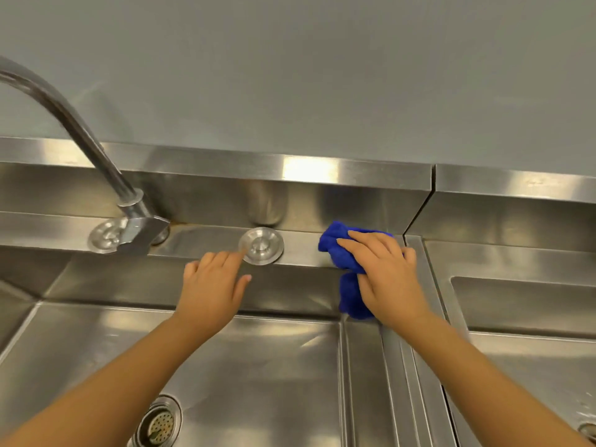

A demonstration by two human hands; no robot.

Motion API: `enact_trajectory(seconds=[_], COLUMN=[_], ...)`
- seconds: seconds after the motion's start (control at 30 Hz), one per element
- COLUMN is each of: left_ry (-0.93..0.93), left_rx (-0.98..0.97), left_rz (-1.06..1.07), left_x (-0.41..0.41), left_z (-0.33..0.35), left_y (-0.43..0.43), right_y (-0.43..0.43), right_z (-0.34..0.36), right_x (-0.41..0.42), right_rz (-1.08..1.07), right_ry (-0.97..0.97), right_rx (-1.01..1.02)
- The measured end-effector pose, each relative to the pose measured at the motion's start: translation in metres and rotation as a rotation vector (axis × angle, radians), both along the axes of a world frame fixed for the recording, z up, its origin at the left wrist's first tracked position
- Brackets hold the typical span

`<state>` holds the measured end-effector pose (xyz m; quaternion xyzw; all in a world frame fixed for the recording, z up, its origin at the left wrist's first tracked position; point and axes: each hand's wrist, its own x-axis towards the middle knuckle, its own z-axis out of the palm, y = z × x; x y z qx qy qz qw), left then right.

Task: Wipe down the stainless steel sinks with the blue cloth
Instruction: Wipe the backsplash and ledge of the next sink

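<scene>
At rear sink ledge: right hand flat, pressing blue cloth for wiping; left hand spread, bracing.

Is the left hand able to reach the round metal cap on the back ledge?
Probably yes: the left hand has a fingertip at the rim of the round metal cap, and nothing stands between them.

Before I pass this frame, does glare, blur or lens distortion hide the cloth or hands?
Head view: a glare patch sits on the backsplash ledge, clear of the blue cloth; the faucet spout is blurred; the sink rims slant and splay under the wide-angle lens; the right hand on the cloth and the left hand read clearly.
</scene>
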<state>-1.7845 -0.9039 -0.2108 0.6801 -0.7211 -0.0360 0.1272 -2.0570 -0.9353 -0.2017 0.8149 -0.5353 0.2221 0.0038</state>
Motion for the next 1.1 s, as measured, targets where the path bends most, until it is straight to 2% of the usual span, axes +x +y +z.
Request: enact_trajectory(seconds=[0.2,0.37,0.77,1.1], left_ry=[-0.021,-0.024,-0.04,-0.044], left_rx=[0.036,0.019,0.08,0.158], left_rz=[0.047,0.16,0.458,0.502], left_x=[0.024,0.058,0.107,0.177], left_z=[0.045,0.077,0.097,0.085], left_y=[0.081,0.153,0.309,0.362], right_y=[0.078,0.144,0.243,0.286], right_z=[0.045,0.065,0.079,0.092], right_x=[0.07,0.105,0.164,0.231], right_rz=[0.112,0.174,0.323,0.39], right_ry=[-0.25,-0.38,-0.45,-0.49], right_rx=[0.059,0.143,0.241,0.2])
